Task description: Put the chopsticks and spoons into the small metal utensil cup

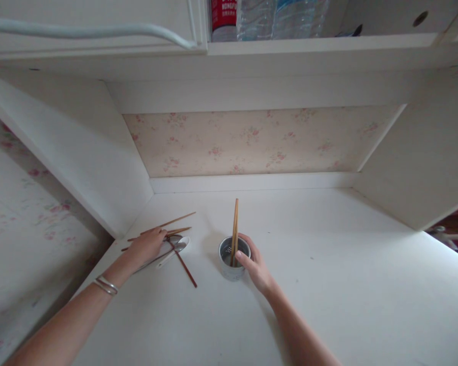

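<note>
My right hand (254,264) grips a grey metal utensil holder (232,274), with the thumb over its rim and the fingers round its far side. Two light wooden chopsticks (234,223) stand upright in the holder, close together. To the left, my left hand (148,246) is on a loose pile of utensils, its fingertips pinched at the upper end of a red-brown chopstick (185,269). Under and beside the fingers lie a white-handled spoon (171,254), another metal spoon, and light wooden chopsticks (181,230). The palm hides part of the pile.
The white tabletop (328,284) is bounded by a left side panel (80,142), a right side panel (416,162) and a back ledge (252,183). A shelf (309,48) overhangs it, holding plastic bottles (255,20). A white cable (99,30) runs across the upper left.
</note>
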`<state>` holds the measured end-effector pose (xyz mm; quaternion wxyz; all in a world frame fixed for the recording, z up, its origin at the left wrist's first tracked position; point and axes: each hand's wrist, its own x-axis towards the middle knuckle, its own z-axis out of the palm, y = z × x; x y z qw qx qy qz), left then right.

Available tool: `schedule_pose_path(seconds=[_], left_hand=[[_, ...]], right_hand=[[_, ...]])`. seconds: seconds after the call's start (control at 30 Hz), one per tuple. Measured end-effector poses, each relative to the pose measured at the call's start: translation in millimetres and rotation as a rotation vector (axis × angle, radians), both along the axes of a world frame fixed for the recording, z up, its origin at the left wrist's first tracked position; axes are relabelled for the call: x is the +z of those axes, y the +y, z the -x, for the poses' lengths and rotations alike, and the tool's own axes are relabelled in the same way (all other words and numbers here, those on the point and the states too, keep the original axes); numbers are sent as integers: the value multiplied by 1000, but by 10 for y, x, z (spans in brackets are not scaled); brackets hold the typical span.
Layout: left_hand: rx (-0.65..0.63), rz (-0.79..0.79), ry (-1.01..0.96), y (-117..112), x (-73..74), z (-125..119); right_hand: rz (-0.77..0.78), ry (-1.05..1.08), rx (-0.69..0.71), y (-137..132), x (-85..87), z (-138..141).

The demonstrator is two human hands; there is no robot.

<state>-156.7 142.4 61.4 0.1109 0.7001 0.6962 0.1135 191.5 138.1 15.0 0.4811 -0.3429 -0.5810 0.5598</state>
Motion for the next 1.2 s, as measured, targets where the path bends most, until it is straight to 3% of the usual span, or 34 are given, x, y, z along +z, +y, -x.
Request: schedule_pose_path(seconds=[0.17,0.37,0.53,0.67,0.83,0.97,1.07,1.2], left_hand=[[-66,16,164,80,-93,50],[-126,69,82,95,-78,82],[-74,109,62,155,43,116],[-31,-19,8,206,275,37],[60,-228,-282,69,817,-467],[31,-280,-697,-62,1152,-1044],[-55,-282,-932,-29,1131,-1413],[-114,-250,-916,108,896,-1705]], right_hand=[[-1,11,-1,5,-20,-11],[4,4,8,9,-17,-15],[-2,15,1,25,-36,-13],[-6,11,6,26,-51,-18],[-7,30,26,17,-71,-14],[-20,27,19,18,-94,-7],[-41,16,3,11,-96,-7],[-59,10,0,3,-84,-12]])
